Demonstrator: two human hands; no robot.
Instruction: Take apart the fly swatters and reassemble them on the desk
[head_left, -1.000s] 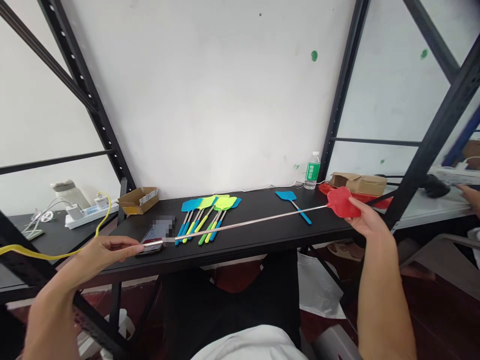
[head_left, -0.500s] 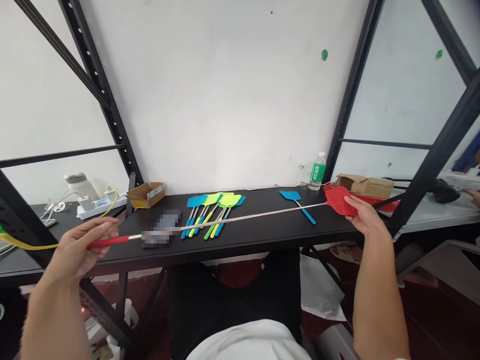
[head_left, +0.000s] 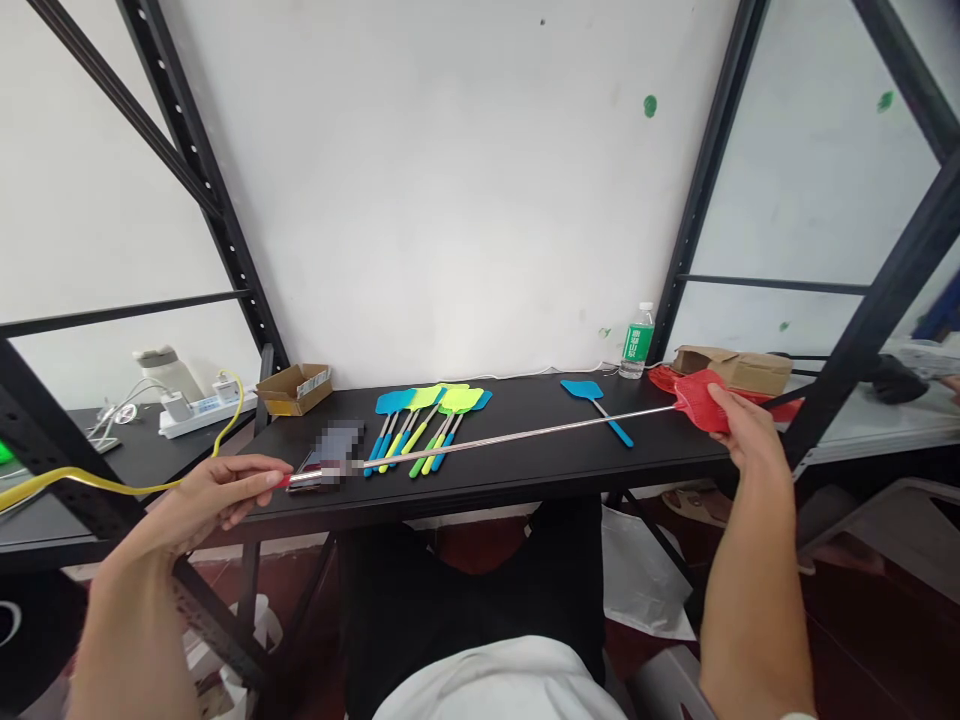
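Observation:
A red fly swatter (head_left: 701, 402) with a long, extended metal rod spans the space above the front of the black table. My left hand (head_left: 217, 492) pinches its red handle near the metal end, the rest of the handle hidden by the fingers. On the other side, my right hand (head_left: 746, 425) grips the flat red head between thumb and fingers. Under the rod lies a group of blue and yellow-green fly swatters (head_left: 427, 420) with short handles. A single blue fly swatter (head_left: 583, 389) rests apart from them, to the right.
A blurred dark flat object (head_left: 334, 445) and an open small cardboard box (head_left: 294, 388) are on the table's left. A water bottle (head_left: 637, 342) stands at the back right, beside a brown carton (head_left: 731, 368) and more red pieces. A power strip (head_left: 206, 410) sits far left.
My left hand has slid rightward along the red handle, up to near the metal rod. My right hand, with the red head, has shifted slightly right.

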